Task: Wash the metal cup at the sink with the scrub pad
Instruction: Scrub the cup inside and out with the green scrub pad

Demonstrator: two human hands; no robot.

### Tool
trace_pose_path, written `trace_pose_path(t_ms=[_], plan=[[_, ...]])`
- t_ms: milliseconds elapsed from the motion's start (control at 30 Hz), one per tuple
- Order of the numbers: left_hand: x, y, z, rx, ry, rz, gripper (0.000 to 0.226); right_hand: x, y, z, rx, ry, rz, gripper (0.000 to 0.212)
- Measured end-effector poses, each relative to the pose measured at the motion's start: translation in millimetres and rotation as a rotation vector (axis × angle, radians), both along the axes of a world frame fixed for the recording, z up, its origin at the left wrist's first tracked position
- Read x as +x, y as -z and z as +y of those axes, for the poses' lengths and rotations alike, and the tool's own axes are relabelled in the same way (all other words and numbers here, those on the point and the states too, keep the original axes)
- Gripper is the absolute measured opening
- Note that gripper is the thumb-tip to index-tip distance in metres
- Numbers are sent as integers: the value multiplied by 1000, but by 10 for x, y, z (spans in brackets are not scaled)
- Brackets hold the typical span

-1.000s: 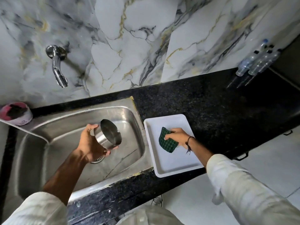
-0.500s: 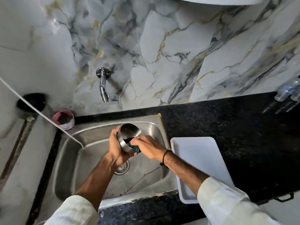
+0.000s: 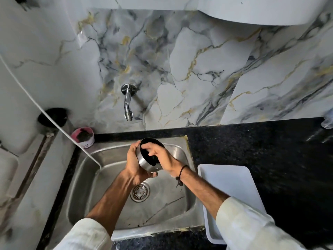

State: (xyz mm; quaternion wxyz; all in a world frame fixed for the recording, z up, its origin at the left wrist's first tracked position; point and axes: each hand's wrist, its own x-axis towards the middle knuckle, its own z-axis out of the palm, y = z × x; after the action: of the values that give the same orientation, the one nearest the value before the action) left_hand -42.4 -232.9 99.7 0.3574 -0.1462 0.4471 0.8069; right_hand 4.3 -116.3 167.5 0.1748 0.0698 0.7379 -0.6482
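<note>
Above the steel sink [image 3: 86, 186], my left hand [image 3: 134, 165] grips the metal cup [image 3: 145, 162] from its left side, with the mouth tilted up and to the right. My right hand [image 3: 163, 157] reaches into the cup's mouth, fingers pressed inside it. The green scrub pad is under those fingers and almost wholly hidden in the dark of the cup. The wall tap [image 3: 128, 103] is above the sink, and no water runs from it.
A white tray [image 3: 232, 179] lies on the black counter [image 3: 261, 147] right of the sink. A pink tub [image 3: 83, 137] stands at the sink's back left corner. A white cord [image 3: 45, 112] crosses the left side. Clear bottles [image 3: 327, 121] lie at the far right.
My right hand took the scrub pad off the tray, brought it to the cup and pushed it deeper inside. The view has shifted left and up.
</note>
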Motion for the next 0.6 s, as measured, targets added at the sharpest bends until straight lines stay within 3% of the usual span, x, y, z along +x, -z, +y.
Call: trace_pose_path(t_ms=[133,233,300,367,467,533,600], plan=[[-91,7,-126,42,-29,73,58,49,-25,93,163,-168,110,44],[-115,35,-201,19,-24,114,60,17,5,303,617,-416,237,36],[-109,28,-178,1,-19,109,59,-65,26,398,773,-440,300,33],[-94,-40,-94,20,13,106,60,-155,-28,382,733,-384,267,38],[-85,-143,30,88,6,87,56,-210,-131,171,455,-187,187,47],[-103,-180,52,94,-32,64,52,-185,-127,20,234,-76,180,46],[-135,-177,-11,67,-70,65,52,-136,-118,3,162,-69,182,37]])
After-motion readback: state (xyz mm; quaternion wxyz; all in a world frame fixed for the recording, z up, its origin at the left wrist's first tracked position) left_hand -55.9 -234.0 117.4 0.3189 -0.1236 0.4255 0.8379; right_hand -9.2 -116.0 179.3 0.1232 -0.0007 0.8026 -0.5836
